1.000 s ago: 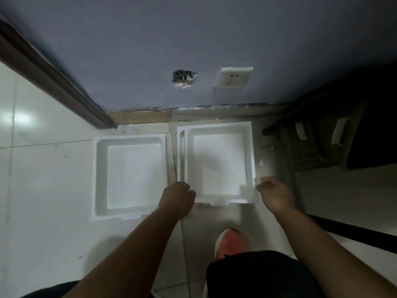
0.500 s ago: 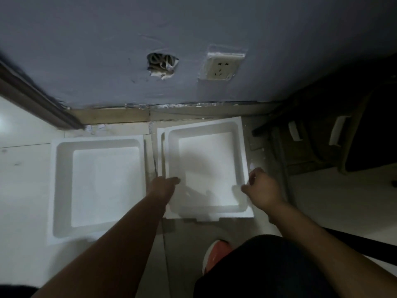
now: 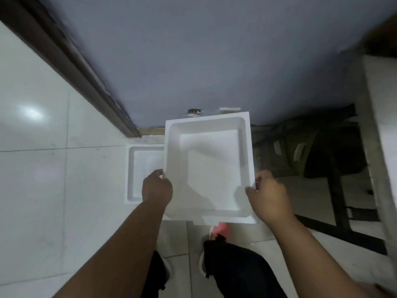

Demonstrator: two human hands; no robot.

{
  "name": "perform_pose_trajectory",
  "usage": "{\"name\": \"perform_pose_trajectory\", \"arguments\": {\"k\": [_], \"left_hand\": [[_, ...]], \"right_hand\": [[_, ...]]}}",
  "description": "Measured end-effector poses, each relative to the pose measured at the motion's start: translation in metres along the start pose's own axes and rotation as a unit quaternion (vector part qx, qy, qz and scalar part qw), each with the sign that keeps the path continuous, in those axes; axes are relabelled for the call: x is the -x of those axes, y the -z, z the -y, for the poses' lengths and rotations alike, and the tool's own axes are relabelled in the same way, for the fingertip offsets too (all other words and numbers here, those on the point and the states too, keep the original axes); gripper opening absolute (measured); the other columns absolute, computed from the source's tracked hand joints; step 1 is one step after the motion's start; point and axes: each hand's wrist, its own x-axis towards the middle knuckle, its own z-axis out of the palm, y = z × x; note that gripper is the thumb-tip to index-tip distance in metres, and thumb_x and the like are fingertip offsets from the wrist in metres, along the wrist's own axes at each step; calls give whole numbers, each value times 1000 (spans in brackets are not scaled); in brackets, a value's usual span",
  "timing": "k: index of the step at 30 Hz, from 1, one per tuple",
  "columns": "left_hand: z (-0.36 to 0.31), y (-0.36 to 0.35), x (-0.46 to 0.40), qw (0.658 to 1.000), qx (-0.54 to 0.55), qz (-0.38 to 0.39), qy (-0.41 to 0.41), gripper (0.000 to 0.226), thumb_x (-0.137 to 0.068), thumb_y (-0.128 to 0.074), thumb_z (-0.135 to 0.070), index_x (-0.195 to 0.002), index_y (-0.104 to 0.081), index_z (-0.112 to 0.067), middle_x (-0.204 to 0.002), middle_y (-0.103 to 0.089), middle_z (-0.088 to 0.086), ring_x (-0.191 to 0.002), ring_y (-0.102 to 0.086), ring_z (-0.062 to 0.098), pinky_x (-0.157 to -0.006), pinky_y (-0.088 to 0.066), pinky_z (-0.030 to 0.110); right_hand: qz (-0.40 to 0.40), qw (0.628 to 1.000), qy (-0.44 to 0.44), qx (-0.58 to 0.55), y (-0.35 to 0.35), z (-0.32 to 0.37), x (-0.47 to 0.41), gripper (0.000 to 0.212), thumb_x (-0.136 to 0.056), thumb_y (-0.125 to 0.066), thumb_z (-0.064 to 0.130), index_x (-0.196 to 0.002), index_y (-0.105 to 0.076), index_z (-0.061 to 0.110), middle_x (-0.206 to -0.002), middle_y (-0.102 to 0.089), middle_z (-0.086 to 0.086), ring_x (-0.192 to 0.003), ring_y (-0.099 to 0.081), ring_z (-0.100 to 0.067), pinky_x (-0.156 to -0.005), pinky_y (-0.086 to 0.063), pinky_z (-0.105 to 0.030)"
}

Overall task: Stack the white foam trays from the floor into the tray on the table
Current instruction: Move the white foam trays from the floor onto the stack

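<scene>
1. Holding 1 white foam tray [image 3: 211, 168] mid-frame, lifted off the floor [image 3: 43, 168]; left hand [image 3: 156, 188] grips its left rim, right hand [image 3: 268, 196] its right rim, fingers curled on the edges.
2. 2nd tray [image 3: 140, 173] lies on floor, just left & below.
3. Desk [image 3: 382, 125] sits at frame's right edge, so right hand is nearer; next carry prob. goes right w/ tray kept level.

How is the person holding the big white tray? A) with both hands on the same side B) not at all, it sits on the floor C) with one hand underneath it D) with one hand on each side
D: the left hand grips the left rim of the lifted white foam tray and the right hand grips its right rim, while another foam tray lies on the floor below.
</scene>
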Motion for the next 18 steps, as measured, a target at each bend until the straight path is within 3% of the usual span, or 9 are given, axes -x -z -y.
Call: {"name": "perform_pose_trajectory", "arguments": {"k": [4, 9, 14, 18], "left_hand": [[-33, 94, 72, 999, 48, -13, -9, 44, -93, -49, -1, -134, -60, -14, -127, -66, 13, -113, -64, 34, -88, -52, 33], [-65, 192, 146, 992, 86, -58, -76, 31, -92, -51, -2, -118, -64, -13, -109, -70, 11, -94, -65, 31, -84, -55, 37], [-96, 272, 219, 979, 125, -72, -147, 23, -99, -50, -6, -113, -60, -22, -92, -61, 2, -83, -60, 21, -73, -50, 31], [-119, 321, 270, 969, 95, -81, -213, 22, -94, -54, -4, -105, -62, -21, -78, -50, 2, -69, -50, 19, -64, -41, 30]], "right_hand": [[-2, 999, 35, 31, 66, 58, 75, 18, -93, -65, 30, -98, -49, 24, -81, -61, 7, -68, -61, -8, -57, -54, -28], [-35, 995, 82, 48, 126, 115, 148, 19, -92, -63, 38, -95, -49, 25, -78, -61, 8, -63, -60, -6, -50, -46, -23], [-65, 993, 77, -60, 163, 144, 214, 17, -92, -65, 35, -93, -52, 23, -81, -62, 7, -70, -60, -7, -53, -43, -23], [-91, 983, 100, -127, 191, 150, 259, 13, -92, -65, 31, -97, -56, 24, -85, -64, 6, -75, -61, -8, -58, -44, -22]]}}
